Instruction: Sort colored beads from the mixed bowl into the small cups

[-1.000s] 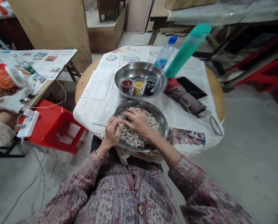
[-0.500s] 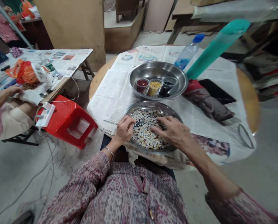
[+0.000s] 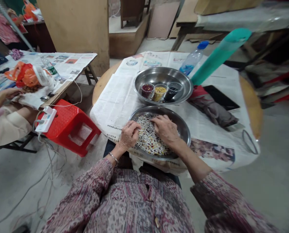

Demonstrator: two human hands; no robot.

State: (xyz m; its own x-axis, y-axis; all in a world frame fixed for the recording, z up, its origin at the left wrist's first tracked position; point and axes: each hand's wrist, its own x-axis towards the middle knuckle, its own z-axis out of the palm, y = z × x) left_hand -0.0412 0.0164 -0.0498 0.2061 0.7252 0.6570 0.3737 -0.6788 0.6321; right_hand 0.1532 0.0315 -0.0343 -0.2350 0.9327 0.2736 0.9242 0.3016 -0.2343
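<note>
Ok so, from the head cam on my end rn: the grain mix (image 3: 149, 142) (mostly white bits w/ yellow, dark + reddish ones) is spread in the front bowl (image 3: 185, 129), a steel one at the near edge of the round table (image 3: 252, 106). R hand (image 3: 166, 129) is over that bowl, fingers bent down and a bit spread, tips at the mix in the half twd the table's far edge. So the mix is right at those fingertips, w/ most of what I can see lying to their left + nearer the table's near edge. Can't tell if they've got hold of any grains tbh.

L hand (image 3: 129, 135) is at the bowl's left rim, fingers curled in w/ the thumb close, mix just beside the tips. Can't tell if anything's pinched there either.

Further twd the table's far edge is the rear bowl (image 3: 166, 76) w/ 3 clear cups: red-filled cup (image 3: 147, 88), yellow-filled cup (image 3: 160, 91), black-filled cup (image 3: 170, 94). FWIW a blue-capped bottle (image 3: 187, 67) + teal tube (image 3: 219, 58) are past its right side, and a grey/red bundle (image 3: 211, 109) lies twd the table's right edge.
</note>
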